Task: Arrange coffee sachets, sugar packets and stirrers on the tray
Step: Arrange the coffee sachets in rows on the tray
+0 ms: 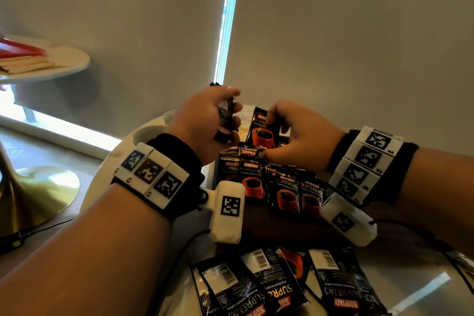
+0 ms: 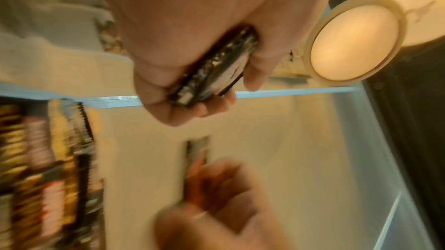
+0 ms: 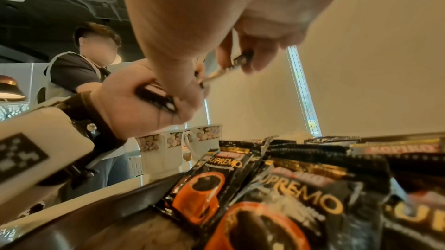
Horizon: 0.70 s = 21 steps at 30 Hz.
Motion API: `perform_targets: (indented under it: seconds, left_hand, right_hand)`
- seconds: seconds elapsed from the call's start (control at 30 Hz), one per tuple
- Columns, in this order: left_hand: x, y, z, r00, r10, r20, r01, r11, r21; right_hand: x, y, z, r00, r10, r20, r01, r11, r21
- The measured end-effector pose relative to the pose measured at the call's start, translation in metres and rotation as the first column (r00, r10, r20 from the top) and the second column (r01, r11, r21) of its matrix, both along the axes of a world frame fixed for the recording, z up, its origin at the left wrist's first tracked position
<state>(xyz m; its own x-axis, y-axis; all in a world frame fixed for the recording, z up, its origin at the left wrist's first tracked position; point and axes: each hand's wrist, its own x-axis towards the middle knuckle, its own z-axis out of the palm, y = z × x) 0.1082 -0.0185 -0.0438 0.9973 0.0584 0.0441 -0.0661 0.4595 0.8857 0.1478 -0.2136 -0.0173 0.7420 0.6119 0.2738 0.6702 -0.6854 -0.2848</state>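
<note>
Left hand (image 1: 205,120) clamps a stack of black foil coffee sachets (image 1: 225,120), presumably as supply. Right hand (image 1: 300,133) pinches 1 black-and-red sachet (image 1: 261,128) upright, likely to extend the overlapping sachet row (image 1: 272,182) on the dark wooden tray (image 1: 277,223).

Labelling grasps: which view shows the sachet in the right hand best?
Head view: the right hand pinches one upright sachet, its red cup print readable. Right wrist shows that sachet edge-on between fingers. Left wrist shows only a motion-blurred strip.
</note>
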Motion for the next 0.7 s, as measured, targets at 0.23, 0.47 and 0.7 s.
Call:
perform_targets:
  seconds: [0.23, 0.47, 0.7]
  left_hand:
    - [-0.012, 0.012, 0.010, 0.984, -0.086, 0.154, 0.081, 0.996, 0.037]
    - [-0.011, 0.009, 0.007, 0.987, -0.079, 0.139, 0.077, 0.997, 0.021]
    - [-0.009, 0.009, 0.005, 0.989, -0.080, 0.123, 0.081, 0.997, -0.004]
  right_hand:
    - [-0.015, 0.013, -0.005, 0.994, 0.028, -0.105, -0.064, 0.933, -0.355]
    - [-0.023, 0.028, -0.015, 0.990, 0.111, -0.083, -0.136, 0.878, -0.460]
    - [-0.023, 0.036, -0.020, 0.987, 0.125, -0.100, -0.159, 0.849, -0.504]
